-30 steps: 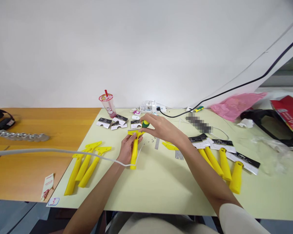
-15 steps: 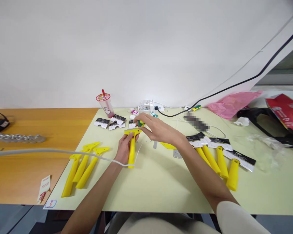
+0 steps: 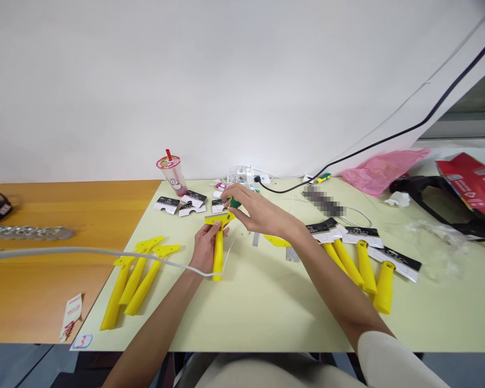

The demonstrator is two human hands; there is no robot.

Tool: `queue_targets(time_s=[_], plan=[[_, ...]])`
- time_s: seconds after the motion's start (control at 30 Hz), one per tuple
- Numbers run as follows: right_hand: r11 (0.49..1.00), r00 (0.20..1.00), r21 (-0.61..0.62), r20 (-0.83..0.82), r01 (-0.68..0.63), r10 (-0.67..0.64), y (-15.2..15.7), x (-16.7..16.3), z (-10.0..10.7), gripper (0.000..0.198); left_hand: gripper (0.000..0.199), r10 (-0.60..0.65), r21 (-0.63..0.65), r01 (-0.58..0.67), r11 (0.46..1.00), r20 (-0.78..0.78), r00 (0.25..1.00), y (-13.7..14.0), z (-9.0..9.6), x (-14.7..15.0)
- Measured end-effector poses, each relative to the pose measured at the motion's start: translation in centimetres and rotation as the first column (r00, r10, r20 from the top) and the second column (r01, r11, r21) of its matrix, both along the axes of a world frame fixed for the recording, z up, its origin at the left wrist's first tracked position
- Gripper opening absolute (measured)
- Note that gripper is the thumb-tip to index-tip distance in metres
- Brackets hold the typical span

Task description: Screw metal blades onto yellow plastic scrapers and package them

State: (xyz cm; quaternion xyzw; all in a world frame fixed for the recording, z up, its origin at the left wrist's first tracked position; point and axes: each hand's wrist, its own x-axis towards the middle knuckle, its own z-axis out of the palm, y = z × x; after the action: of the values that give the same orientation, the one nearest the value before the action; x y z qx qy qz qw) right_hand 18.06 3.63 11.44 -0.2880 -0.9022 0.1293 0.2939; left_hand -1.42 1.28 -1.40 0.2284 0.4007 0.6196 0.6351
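Note:
A yellow scraper [image 3: 218, 253] stands upright in my left hand [image 3: 205, 248], its wide head at the top with a metal strip along the edge. My left fingers wrap its neck just below the head. Above that head, my right hand [image 3: 261, 213] is closed on a green-handled screwdriver [image 3: 235, 202], pointing down at the head's right part. Its tip is too small to make out. Right of the scraper lie small metal blades [image 3: 256, 239], tiny screws and a yellow head piece [image 3: 277, 241], partly behind my right forearm.
Three yellow scrapers [image 3: 145, 275] lie at left. Several yellow handles [image 3: 367, 269] and black-white cards [image 3: 361, 237] lie at right. A drink cup [image 3: 173, 177], more cards and a power strip [image 3: 242, 175] stand behind. A white cable [image 3: 105, 251] crosses in front of my left wrist.
The view has shifted slightly. Both hands stay at the scraper's head, the right still on the screwdriver; its grip looks turned very little, if at all.

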Motion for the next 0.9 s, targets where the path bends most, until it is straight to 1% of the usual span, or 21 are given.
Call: queue_targets(time_s=[0.1,0.17,0.23,0.3,0.4,0.47,0.5,0.57,0.67,0.73,0.77,0.83,0.9], plan=[[0.994,0.998,0.093,0.042,0.052,-0.056,0.3,-0.2,-0.4,0.019,0.019,0.007,0.006,-0.007,1.000,-0.003,1.000,0.0,0.1,-0.1],[0.984,0.992,0.156,0.069,0.091,-0.103,0.5,-0.3,-0.5,0.016,0.019,0.000,0.014,0.000,1.000,-0.002,1.000,0.0,0.1,-0.1],[0.981,0.991,0.169,0.079,0.097,-0.111,0.5,-0.3,-0.4,0.016,0.019,-0.004,0.015,0.004,1.000,-0.001,1.000,0.0,0.1,-0.1],[0.990,0.993,0.126,0.081,0.070,-0.080,0.3,-0.2,-0.2,0.017,0.018,-0.007,0.010,0.007,1.000,0.005,1.000,0.0,0.0,-0.1],[1.000,0.997,0.020,0.071,0.011,-0.013,-0.3,0.1,0.4,0.036,0.017,-0.023,0.000,0.023,1.000,0.013,1.000,0.1,-0.1,-0.1],[0.999,0.999,-0.030,0.047,-0.017,0.018,-0.5,0.1,0.5,0.043,0.018,-0.025,-0.003,0.025,1.000,0.013,1.000,0.1,-0.2,-0.1],[0.999,0.999,-0.045,0.035,-0.025,0.027,-0.6,0.1,0.6,0.042,0.019,-0.023,-0.002,0.023,1.000,0.011,1.000,0.1,-0.2,-0.2],[0.998,0.999,-0.049,0.029,-0.025,0.027,-0.6,0.0,0.4,0.034,0.022,-0.012,-0.003,0.012,1.000,0.006,1.000,0.1,-0.3,-0.2],[1.000,0.998,0.019,0.063,0.009,-0.011,-0.3,-0.4,0.2,0.018,0.025,-0.011,-0.003,0.011,1.000,0.003,1.000,0.1,-0.3,-0.2],[0.998,0.997,0.059,0.072,0.032,-0.036,-0.2,-0.5,0.1,0.014,0.023,-0.020,0.008,0.020,1.000,0.010,1.000,0.1,-0.3,-0.1],[0.998,0.997,0.056,0.071,0.036,-0.040,-0.2,-0.5,0.1,0.014,0.022,-0.025,0.014,0.024,1.000,0.012,1.000,0.0,-0.3,-0.1],[1.000,0.997,0.004,0.065,0.028,-0.029,-0.4,-0.4,0.2,0.018,0.021,-0.028,0.016,0.028,0.999,0.011,1.000,0.0,-0.4,0.0],[0.998,0.998,-0.058,0.058,0.006,-0.003,-0.5,-0.2,0.2,0.030,0.022,-0.036,0.014,0.036,0.999,0.008,0.999,0.0,-0.5,0.0]])
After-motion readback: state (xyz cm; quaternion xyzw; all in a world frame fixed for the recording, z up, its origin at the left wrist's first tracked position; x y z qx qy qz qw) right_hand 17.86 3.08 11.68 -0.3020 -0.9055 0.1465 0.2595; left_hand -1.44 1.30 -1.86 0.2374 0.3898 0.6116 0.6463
